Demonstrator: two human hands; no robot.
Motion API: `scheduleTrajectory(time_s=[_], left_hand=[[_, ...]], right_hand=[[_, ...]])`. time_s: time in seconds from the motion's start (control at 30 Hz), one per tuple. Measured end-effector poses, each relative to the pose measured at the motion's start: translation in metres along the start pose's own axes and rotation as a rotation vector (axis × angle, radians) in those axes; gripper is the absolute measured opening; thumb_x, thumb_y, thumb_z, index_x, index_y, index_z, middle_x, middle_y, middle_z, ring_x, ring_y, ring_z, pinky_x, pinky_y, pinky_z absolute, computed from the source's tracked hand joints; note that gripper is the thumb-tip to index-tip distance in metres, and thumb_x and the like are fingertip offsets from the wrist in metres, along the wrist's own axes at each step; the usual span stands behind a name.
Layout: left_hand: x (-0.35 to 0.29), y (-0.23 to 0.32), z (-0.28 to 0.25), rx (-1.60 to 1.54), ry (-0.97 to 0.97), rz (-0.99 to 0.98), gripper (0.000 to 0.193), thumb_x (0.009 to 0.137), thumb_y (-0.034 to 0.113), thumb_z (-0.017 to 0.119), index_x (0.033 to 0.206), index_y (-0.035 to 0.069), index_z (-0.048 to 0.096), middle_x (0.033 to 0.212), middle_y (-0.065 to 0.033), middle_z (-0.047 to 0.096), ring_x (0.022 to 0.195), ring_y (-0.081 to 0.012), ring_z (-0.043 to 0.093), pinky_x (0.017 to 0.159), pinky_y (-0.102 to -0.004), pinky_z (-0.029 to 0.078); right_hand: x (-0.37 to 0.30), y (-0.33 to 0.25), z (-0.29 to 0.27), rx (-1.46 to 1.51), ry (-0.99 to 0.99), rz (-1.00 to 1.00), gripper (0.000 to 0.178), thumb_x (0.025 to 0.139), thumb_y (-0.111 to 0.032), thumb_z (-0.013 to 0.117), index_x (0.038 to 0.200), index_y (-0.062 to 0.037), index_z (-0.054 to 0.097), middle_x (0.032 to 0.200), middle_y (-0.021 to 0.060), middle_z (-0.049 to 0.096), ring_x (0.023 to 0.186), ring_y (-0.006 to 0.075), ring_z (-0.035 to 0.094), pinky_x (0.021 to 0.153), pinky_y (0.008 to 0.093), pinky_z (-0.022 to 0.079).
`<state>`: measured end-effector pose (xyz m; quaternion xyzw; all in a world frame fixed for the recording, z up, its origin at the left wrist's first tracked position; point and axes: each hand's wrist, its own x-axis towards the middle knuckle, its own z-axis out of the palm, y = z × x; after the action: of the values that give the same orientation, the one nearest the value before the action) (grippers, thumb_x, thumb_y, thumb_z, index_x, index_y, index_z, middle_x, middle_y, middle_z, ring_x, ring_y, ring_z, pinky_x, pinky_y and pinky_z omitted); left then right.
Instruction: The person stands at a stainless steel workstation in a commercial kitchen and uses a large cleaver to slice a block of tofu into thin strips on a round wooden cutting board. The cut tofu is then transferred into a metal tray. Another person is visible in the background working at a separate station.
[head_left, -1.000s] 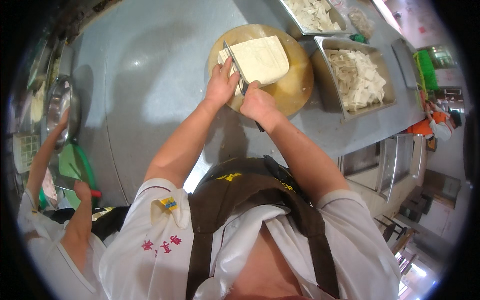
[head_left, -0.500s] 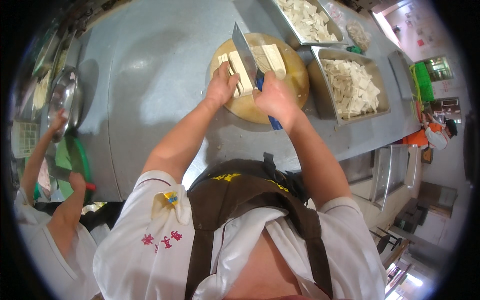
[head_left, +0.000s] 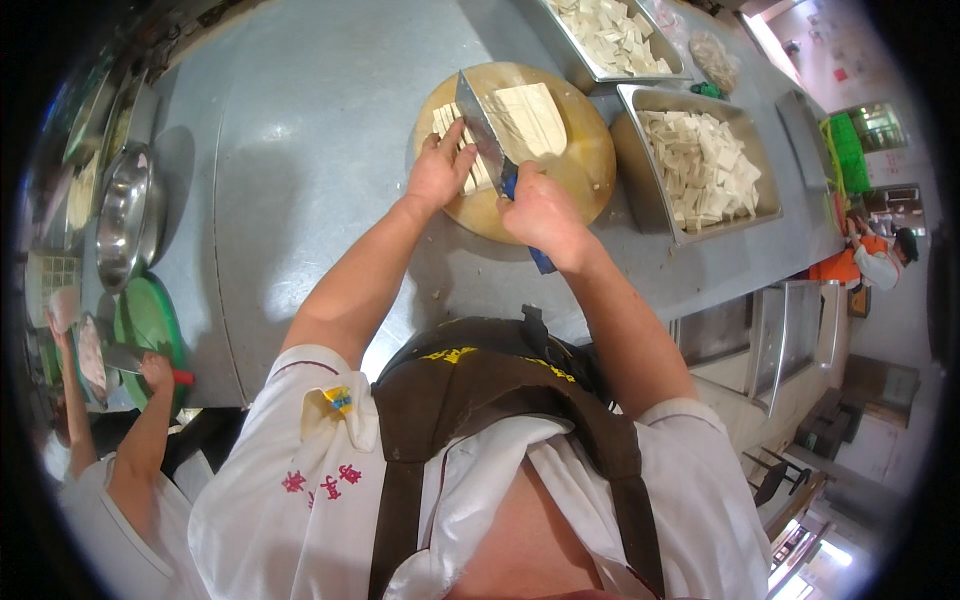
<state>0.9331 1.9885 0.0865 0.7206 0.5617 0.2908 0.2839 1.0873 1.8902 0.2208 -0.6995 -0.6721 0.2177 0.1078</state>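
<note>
A pale block of what looks like firm tofu lies in two parts on a round yellowish chopping board (head_left: pixel 585 185). My left hand (head_left: pixel 438 172) presses its fingertips on the left part, the narrow tofu slabs (head_left: pixel 477 180), and steadies them. In my right hand (head_left: pixel 545 212) is the blue handle of a cleaver (head_left: pixel 483 122), with the fingers wrapped round it. Its broad blade stands upright between the two parts, close beside my left fingertips. To the blade's right sits the wider tofu portion (head_left: pixel 532 120), showing cut lines along it.
Right of the board stand a steel tray (head_left: pixel 637 165) and a farther steel tray (head_left: pixel 574 45), both heaped with pale slices. Plastic bags (head_left: pixel 714 60) lie behind them. At left are a steel bowl (head_left: pixel 128 215), a green board (head_left: pixel 150 325) and a co-worker's hand with a knife (head_left: pixel 155 372).
The cleaver has shifted left, and another strip now sits with the right-hand tofu. The left part is narrower. A co-worker's far hand has moved away from the steel bowl.
</note>
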Motion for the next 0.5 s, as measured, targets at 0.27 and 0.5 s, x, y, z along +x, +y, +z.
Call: scheduleTrajectory(time_s=[0.27,0.5], left_hand=[[0.000,0.004,-0.001,-0.005,-0.019,-0.024,0.057,0.096,0.038,0.052,0.147,0.015,0.040,0.125,-0.0292,0.052,0.113,-0.0425,0.056,0.097,-0.0422,0.046],[0.000,-0.001,0.001,0.015,-0.007,0.014,0.054,0.096,0.035,0.051,0.145,0.015,0.041,0.122,-0.0282,0.052,0.110,-0.0424,0.056,0.095,-0.0433,0.047]], right_hand=[[0.001,-0.008,-0.002,-0.035,-0.034,0.023,0.028,0.082,-0.013,0.055,0.100,0.0075,0.051,0.087,0.0291,0.067,0.085,0.0434,0.067,0.077,0.0478,0.053],[0.006,-0.021,-0.004,-0.064,-0.059,0.062,0.027,0.080,-0.010,0.053,0.101,0.0070,0.051,0.087,0.0278,0.068,0.086,0.0420,0.068,0.076,0.0472,0.053]])
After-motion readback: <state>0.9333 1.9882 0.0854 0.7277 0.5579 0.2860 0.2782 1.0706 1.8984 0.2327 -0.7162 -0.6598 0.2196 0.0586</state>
